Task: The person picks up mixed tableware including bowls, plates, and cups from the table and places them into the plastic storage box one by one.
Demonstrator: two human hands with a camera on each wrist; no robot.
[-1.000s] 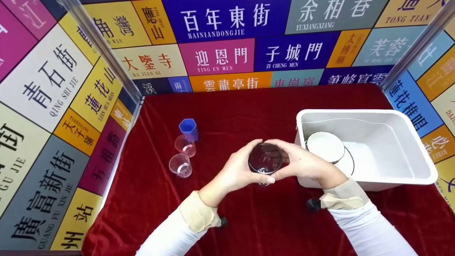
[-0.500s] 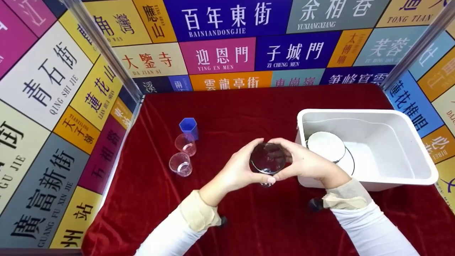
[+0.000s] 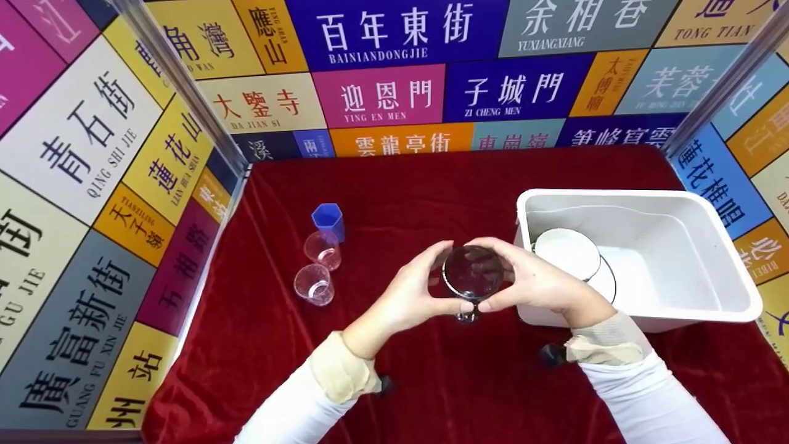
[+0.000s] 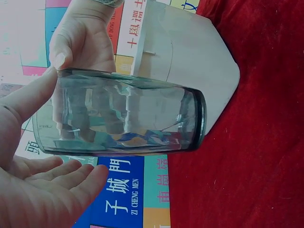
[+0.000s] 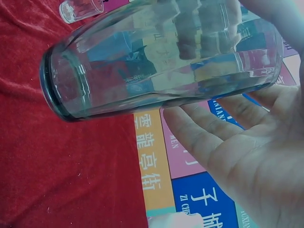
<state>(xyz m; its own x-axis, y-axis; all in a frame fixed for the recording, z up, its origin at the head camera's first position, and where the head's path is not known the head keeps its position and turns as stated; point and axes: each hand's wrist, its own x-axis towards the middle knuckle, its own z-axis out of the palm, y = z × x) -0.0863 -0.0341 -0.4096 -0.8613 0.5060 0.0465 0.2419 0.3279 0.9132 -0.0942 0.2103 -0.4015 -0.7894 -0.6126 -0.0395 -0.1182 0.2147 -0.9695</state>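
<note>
A smoky glass tumbler (image 3: 473, 271) stands upright between the two hands, above the red cloth. In the left wrist view its thick base lies toward the cloth, and the rim is by the thumbs. My right hand (image 3: 542, 280) holds the tumbler, its thumb in front near the rim; in the right wrist view its fingertips (image 5: 172, 116) meet the glass wall. My left hand (image 3: 404, 296) cups loosely round the other side. Its thumb is at the rim, while its fairly straight fingers (image 4: 90, 183) lie apart from the glass. Contact at the left thumb cannot be told for sure.
At the right stands a white bin (image 3: 616, 192) with a round white vessel (image 3: 564, 253) with a wire handle inside. To the left are a blue hexagonal cup (image 3: 330, 225) and two clear cups (image 3: 322, 250). Red cloth (image 3: 431, 388) covers the table; printed panels surround it.
The tumbler has shifted slightly to the right with my right hand. A gap has opened between it and my left hand's fingers. The cups and bin stay put.
</note>
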